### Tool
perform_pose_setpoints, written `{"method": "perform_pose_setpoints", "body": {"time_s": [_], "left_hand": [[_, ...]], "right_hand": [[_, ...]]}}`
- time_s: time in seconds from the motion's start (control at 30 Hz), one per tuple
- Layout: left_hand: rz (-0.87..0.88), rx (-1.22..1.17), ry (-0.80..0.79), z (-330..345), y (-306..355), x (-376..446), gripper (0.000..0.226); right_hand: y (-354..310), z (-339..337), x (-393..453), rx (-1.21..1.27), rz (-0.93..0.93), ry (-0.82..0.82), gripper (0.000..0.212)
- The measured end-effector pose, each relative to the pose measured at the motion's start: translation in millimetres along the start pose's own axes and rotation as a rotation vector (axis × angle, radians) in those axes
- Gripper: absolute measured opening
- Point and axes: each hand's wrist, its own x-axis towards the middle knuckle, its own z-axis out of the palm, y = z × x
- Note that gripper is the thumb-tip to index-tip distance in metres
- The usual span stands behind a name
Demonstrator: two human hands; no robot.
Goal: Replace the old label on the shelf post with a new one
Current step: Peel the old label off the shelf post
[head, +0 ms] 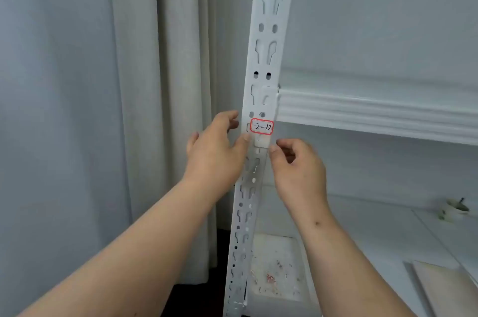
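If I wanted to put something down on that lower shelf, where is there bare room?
The lower shelf looks bare between the stained white tray by the post and the small cup at the back right. The front right corner is taken by flat boards.

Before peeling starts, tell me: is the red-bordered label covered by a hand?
No, the red-bordered label shows fully on the shelf post, between both hands.

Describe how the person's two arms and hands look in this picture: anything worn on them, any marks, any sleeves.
Both forearms are bare up to the picture's lower edge; no sleeves show. The left hand and the right hand wear no gloves, and no rings, watch or bracelet show. One small dark spot sits on the right forearm just below the wrist. The fingers have short, unpainted nails where they show.
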Motion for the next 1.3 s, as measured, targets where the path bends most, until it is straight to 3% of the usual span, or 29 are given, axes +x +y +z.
{"method": "perform_pose_setpoints", "body": {"time_s": [0.23,0.53,0.87,1.3], "left_hand": [[0.010,-0.185,-0.045,11,-12,5,0.026],[0.037,-0.354,-0.092,20,-11,13,0.033],[0.063,-0.367,-0.113,22,-17,12,0.036],[0.036,-0.355,-0.119,22,-14,11,0.034]], "right_hand": [[-11,15,1,0.293,0.053,0.104,0.007],[-17,25,5,0.293,0.038,0.297,0.004],[-21,17,6,0.409,0.110,0.238,0.013],[-18,20,4,0.203,0.010,0.255,0.019]]}}
